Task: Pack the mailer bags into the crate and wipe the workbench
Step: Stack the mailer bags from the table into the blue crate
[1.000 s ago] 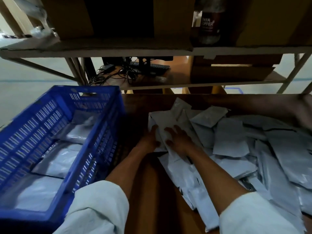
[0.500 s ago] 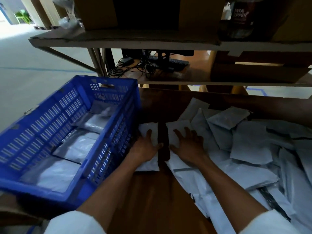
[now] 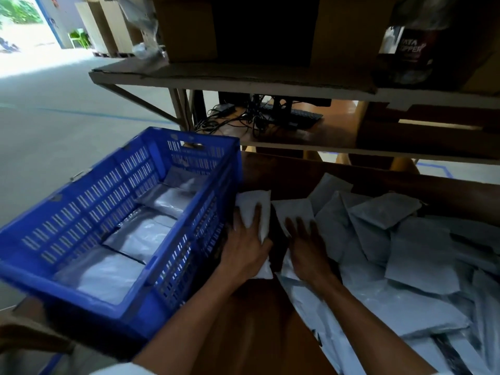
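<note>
- The crate [image 3: 130, 226] sits at the left of the tabletop [image 3: 251, 334], with bags [image 3: 140, 234] inside.
- A pile of bags [image 3: 392, 253] lies to its right.
- A shelf [image 3: 243, 79] stands behind.

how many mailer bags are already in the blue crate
3 show. One lies at the near end, one in the middle, one toward the far end of the crate. A fourth may sit at the far wall, and more could be hidden beneath.

Blue crate, pale grey-white bags, brown bench

The crate [image 3: 113, 212] is bright blue with rows of slotted holes in its walls. The mailer bags [image 3: 384, 212] are plain whitish grey, some black-edged. The workbench [image 3: 251, 334] is warm reddish brown, and the cardboard box [image 3: 186, 25] up top is tan.
</note>
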Motion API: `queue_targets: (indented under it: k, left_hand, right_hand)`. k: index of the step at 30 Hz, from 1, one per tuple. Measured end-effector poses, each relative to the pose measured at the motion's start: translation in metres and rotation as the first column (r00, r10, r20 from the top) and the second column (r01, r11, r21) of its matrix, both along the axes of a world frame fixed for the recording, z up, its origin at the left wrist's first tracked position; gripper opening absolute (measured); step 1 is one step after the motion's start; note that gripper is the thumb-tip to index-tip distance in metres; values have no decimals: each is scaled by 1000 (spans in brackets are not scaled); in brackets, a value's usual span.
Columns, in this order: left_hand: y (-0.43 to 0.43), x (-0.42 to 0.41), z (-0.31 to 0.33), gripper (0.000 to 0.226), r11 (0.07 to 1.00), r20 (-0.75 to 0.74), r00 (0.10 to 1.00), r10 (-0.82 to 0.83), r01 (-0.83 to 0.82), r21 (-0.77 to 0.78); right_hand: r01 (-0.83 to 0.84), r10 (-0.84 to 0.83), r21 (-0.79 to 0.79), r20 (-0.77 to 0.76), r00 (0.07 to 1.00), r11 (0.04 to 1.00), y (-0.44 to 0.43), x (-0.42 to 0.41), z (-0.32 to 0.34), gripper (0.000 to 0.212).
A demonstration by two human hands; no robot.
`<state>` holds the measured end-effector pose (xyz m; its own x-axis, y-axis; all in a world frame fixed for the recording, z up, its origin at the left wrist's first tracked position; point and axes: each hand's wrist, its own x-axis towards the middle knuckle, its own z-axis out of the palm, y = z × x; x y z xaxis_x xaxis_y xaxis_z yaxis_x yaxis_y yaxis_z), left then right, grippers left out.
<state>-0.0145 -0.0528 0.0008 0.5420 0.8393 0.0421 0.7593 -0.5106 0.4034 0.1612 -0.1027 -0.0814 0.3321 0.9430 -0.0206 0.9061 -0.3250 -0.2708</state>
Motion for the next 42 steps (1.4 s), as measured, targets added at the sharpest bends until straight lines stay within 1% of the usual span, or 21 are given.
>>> queue_targets:
  k: [1, 2, 4, 6, 8, 10, 13, 16, 19, 21, 24, 26, 27, 29, 31, 33, 35, 38, 39, 41, 42]
  left_hand:
    - [-2, -2, 17, 84, 999, 30, 999, 18, -19, 34]
    - [-2, -5, 37, 83, 996, 72, 997, 32, -38, 78]
    - [-1, -17, 82, 81, 976, 175, 984, 46, -82, 203]
    - [9, -37, 124, 80, 937, 270, 959, 85, -169, 305]
    - [31, -67, 153, 78, 897, 315, 932, 178, -285, 337]
    - [55, -102, 167, 78, 852, 318, 895, 312, -412, 322]
    - [81, -150, 160, 82, 781, 258, 811, 525, -580, 231]
    - [96, -180, 135, 85, 729, 101, 738, 667, -675, 115]
    - [105, -190, 108, 86, 713, -12, 715, 699, -698, -62]
    - [108, -188, 90, 85, 698, -76, 712, 698, -700, -150]
    - [116, -184, 67, 85, 633, -145, 668, 730, -741, -224]
    - [126, -180, 59, 86, 599, -152, 643, 750, -759, -257]
    - [131, -178, 57, 86, 589, -140, 637, 758, -761, -272]
    - [139, -169, 56, 86, 582, -103, 632, 768, -756, -299]
    - [148, -156, 55, 86, 592, -56, 636, 770, -745, -307]
    - [158, -140, 53, 87, 610, 0, 639, 769, -734, -298]
    - [170, -125, 49, 86, 620, 45, 636, 771, -731, -285]
    - [188, -108, 38, 89, 597, 48, 621, 783, -726, -341]
    - [192, -105, 34, 93, 591, 30, 628, 778, -715, -373]
    - [199, -102, 27, 104, 584, -35, 667, 744, -675, -451]
    - [200, -103, 25, 107, 583, -67, 686, 725, -662, -471]
  right_hand:
    - [-15, 14, 90, 16, 1000, 996, 5, 1, 9, 64]
    - [-70, 58, 180, 70, 996, 981, 14, 1, 21, 60]
    - [-232, 178, 352, 180, 967, 907, 37, -4, 53, 57]
    - [-284, 250, 524, 137, 959, 803, 62, -21, 95, 55]
    - [-333, 337, 622, 116, 934, 708, 84, -46, 139, 54]
    - [-440, 422, 649, 197, 885, 621, 112, -69, 166, 54]
    - [-591, 552, 557, 262, 791, 583, 158, -105, 193, 54]
    - [-739, 663, 474, 356, 658, 479, 197, -141, 204, 51]
    - [-855, 757, 286, 400, 517, 432, 230, -168, 194, 48]
    - [-897, 801, 131, 409, 437, 422, 251, -179, 176, 51]
    - [-912, 854, -103, 406, 325, 397, 268, -185, 151, 52]
    - [-907, 872, -192, 405, 274, 374, 275, -184, 143, 52]
    - [-902, 874, -211, 405, 269, 376, 280, -182, 141, 55]
    - [-875, 868, -252, 400, 294, 413, 295, -174, 137, 59]
    - [-843, 862, -293, 387, 327, 451, 312, -165, 134, 62]
    - [-837, 859, -296, 387, 336, 460, 324, -155, 136, 61]
    - [-836, 849, -295, 420, 321, 463, 335, -147, 135, 61]
    - [-719, 828, -468, 490, 273, 514, 355, -136, 127, 71]
    - [-658, 847, -547, 436, 304, 517, 360, -133, 124, 75]
    - [-539, 848, -677, 264, 459, 502, 370, -127, 120, 78]
    - [-503, 839, -717, 214, 500, 483, 373, -127, 117, 79]
